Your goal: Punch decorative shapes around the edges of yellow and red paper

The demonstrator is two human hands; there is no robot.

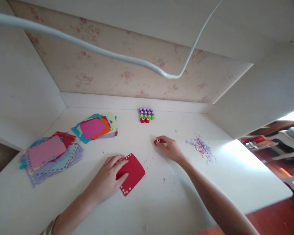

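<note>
A red card (134,171) with small punched holes along two edges lies on the white table. My left hand (110,176) grips its left side, thumb and fingers over the card. To the right and a little farther back, my right hand (168,147) has its fingers closed around a small red craft punch (156,142) with a white top, low over the table or touching it. Behind them stand several more craft punches (147,115) in tight rows: purple at the back, green in the middle, red in front.
At the left lie a pile of punched coloured cards (46,153) and a stack of coloured sheets (93,128). Tiny paper cut-outs (201,147) are scattered at the right. A white cable (100,50) hangs across the view above the table, before a flowered back wall (127,76).
</note>
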